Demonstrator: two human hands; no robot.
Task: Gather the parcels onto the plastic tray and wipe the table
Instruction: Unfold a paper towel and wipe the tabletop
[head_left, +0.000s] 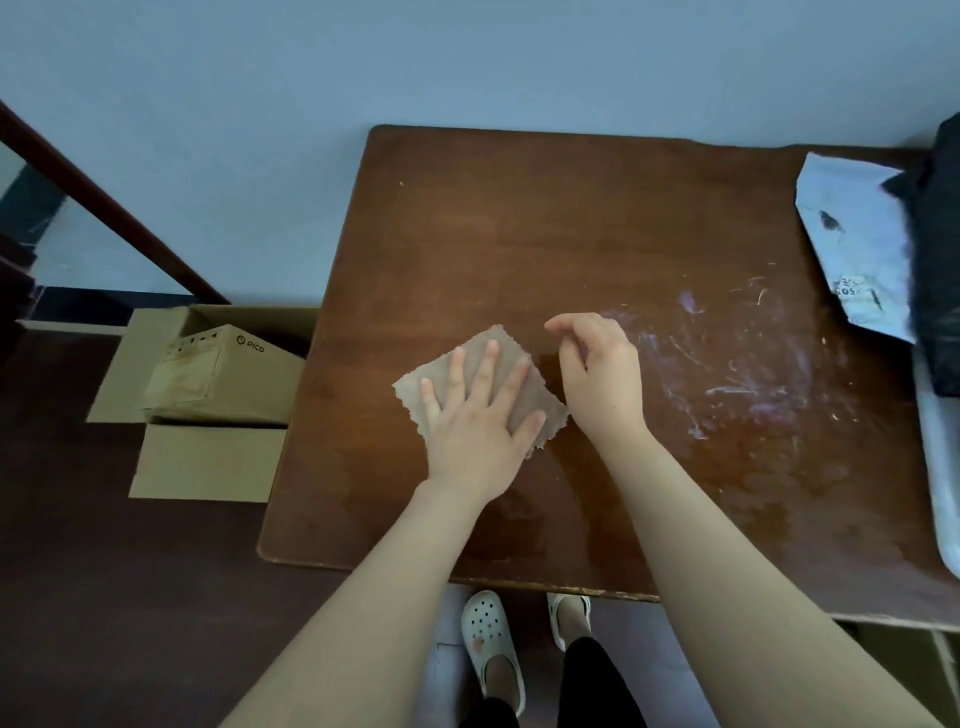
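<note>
1. Work surface. The brown wooden table (519, 208) stands against a pale blue wall (467, 62). White scuff marks (737, 364) cover its right half.

2. Cloth. A grey-brown cloth (540, 397) with ragged edges lies flat on the table, left of centre and near our side.

3. Left hand. Our left hand (478, 415) presses palm-down on the cloth with the fingers straight and spread. It grips nothing.

4. Right hand. Our right hand (602, 374) is just beside the cloth's right edge. The fingers are loosely curled with the tips pointing down, and we see nothing held in them. We cannot tell whether the fingertips touch the table.

5. Parcels. A pale blue mailer bag (852, 249) lies at the table's far right. A black bag parcel (940, 260) overlaps its right side. The mailer carries dark print near its lower corner, but the print is too blurred to read with certainty.

6. Tray. The pale rim of the plastic tray (943, 467) shows at the right edge of the view, below the black parcel. We cannot tell how much of each parcel rests on it.

7. Floor, left of the table. An open cardboard carton (156, 364) holds a smaller box (223, 374) printed "PICO" beside a round logo.

8. Floor, under the near table edge. Our feet are in white perforated clogs (488, 639).
</note>
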